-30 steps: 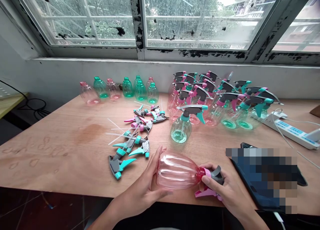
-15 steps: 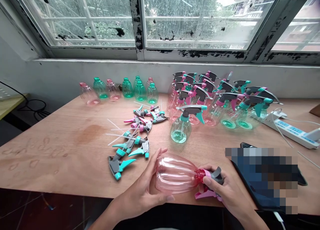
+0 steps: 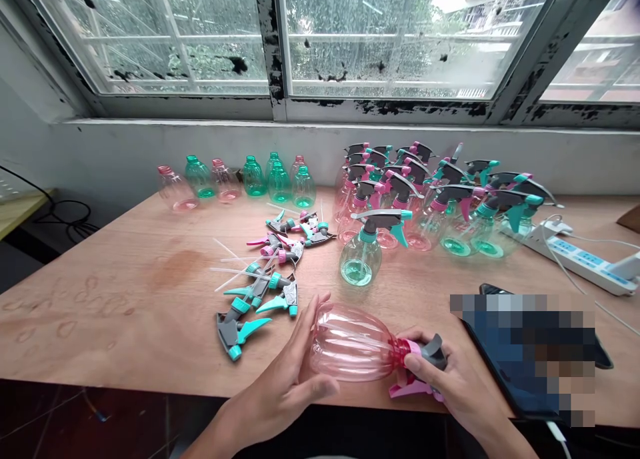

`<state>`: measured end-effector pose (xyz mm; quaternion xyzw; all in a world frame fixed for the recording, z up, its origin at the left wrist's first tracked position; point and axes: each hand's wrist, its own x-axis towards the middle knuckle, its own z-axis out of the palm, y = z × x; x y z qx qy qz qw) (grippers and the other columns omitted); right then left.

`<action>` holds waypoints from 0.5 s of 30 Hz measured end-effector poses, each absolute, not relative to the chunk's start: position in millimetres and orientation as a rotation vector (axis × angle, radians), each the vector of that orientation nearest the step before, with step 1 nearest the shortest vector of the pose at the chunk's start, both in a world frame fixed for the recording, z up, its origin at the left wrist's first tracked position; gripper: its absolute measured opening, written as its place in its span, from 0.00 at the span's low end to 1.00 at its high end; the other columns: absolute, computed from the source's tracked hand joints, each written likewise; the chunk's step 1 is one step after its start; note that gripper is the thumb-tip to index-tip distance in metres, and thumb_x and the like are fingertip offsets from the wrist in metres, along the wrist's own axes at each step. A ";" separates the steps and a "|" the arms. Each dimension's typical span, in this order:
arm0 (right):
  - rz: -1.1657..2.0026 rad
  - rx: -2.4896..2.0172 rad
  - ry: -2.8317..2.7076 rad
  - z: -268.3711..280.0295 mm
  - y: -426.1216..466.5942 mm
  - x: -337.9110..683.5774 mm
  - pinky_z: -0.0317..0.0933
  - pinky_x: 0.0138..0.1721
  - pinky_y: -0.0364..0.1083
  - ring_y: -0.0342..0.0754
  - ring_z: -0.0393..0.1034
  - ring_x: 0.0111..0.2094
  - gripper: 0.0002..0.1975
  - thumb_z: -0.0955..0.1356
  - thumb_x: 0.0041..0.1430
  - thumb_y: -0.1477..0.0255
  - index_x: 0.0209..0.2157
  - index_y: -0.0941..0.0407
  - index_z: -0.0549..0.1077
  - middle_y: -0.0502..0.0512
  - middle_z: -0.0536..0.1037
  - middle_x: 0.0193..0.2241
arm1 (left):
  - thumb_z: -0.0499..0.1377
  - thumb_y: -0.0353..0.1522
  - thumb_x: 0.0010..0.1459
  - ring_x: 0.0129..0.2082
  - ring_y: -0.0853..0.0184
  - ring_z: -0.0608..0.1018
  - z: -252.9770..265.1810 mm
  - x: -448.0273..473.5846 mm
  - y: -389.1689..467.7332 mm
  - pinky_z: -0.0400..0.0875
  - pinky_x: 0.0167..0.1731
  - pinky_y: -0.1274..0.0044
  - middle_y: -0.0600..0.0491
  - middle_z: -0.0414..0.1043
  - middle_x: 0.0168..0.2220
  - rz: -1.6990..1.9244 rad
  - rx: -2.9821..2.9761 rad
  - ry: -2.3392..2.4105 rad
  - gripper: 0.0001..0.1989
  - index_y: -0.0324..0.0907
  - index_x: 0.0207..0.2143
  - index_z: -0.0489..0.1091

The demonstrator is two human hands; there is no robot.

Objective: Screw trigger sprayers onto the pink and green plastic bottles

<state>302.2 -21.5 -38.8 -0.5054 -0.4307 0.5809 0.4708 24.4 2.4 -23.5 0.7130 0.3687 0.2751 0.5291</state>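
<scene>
A clear pink spray bottle (image 3: 353,344) lies sideways between my hands, just above the table's front edge. Cupped around its base is my left hand (image 3: 287,372), with long fingers along the far side and the thumb at the near lower edge. My right hand (image 3: 440,376) grips the neck end, thumb on the pink collar of the grey and pink spray head (image 3: 433,352). The pink trigger (image 3: 415,388) points toward me. Left of the bottle lie several loose trigger sprayers (image 3: 240,326) with thin tubes. A green spray bottle (image 3: 361,256) stands upright behind it.
Several spray bottles with heads (image 3: 400,199) stand grouped at the back right. Several open-necked bottles (image 3: 254,177) line the back left. A power strip (image 3: 583,259) with cables and a dark tablet (image 3: 500,352) lie on the right. The wooden table (image 3: 125,319) meets a windowed wall.
My left thumb has shifted up and slightly left against the pink bottle's base. The bottle and my right hand stay almost where they were.
</scene>
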 end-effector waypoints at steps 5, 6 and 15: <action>1.387 -1.260 -1.038 -35.4 -20.9 301.2 0.67 0.26 0.44 0.49 0.73 0.23 0.20 0.77 0.50 0.53 0.32 0.57 0.79 0.51 0.78 0.20 | 0.54 0.37 0.70 0.74 0.57 0.36 -22.7 25.3 1.3 0.38 0.71 0.61 0.60 0.24 0.76 0.643 1.867 0.872 0.41 0.63 0.71 0.27; 1.385 -1.257 -1.025 -35.6 -20.6 301.4 0.67 0.25 0.43 0.49 0.72 0.23 0.20 0.77 0.50 0.53 0.33 0.57 0.79 0.51 0.78 0.20 | 0.50 0.35 0.72 0.74 0.58 0.35 -23.0 25.9 0.5 0.38 0.71 0.62 0.62 0.23 0.76 0.650 1.899 0.868 0.38 0.64 0.71 0.27; 1.389 -1.224 -1.036 -39.9 -20.7 302.4 0.67 0.26 0.44 0.49 0.73 0.23 0.19 0.78 0.50 0.57 0.34 0.58 0.79 0.52 0.79 0.20 | 0.58 0.44 0.66 0.74 0.57 0.36 -23.8 27.2 2.2 0.38 0.71 0.63 0.55 0.26 0.76 0.671 1.643 0.870 0.46 0.55 0.72 0.26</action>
